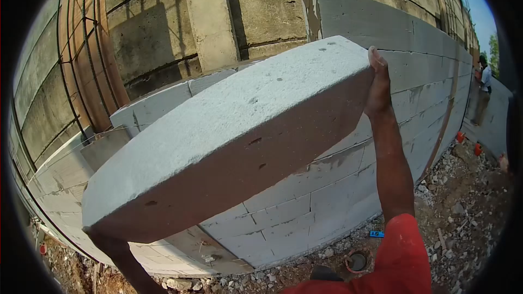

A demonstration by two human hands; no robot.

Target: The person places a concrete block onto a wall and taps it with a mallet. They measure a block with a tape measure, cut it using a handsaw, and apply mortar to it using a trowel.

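A long, pale aerated concrete block is held up in front of me, its pitted top face lit and its near side in shade. My right hand grips its right end, with the thumb up at the top corner. My left hand supports the lower left corner; its fingers are mostly hidden by the block. Behind and below is a wall of similar blocks. The top course stands higher on the right, and the held block hides part of the lower section's top edge.
Steel rebar rises at the left before an older panel wall. On the rubble ground below are a bucket and a blue tool. Farther right, another person stands by the wall, near orange objects.
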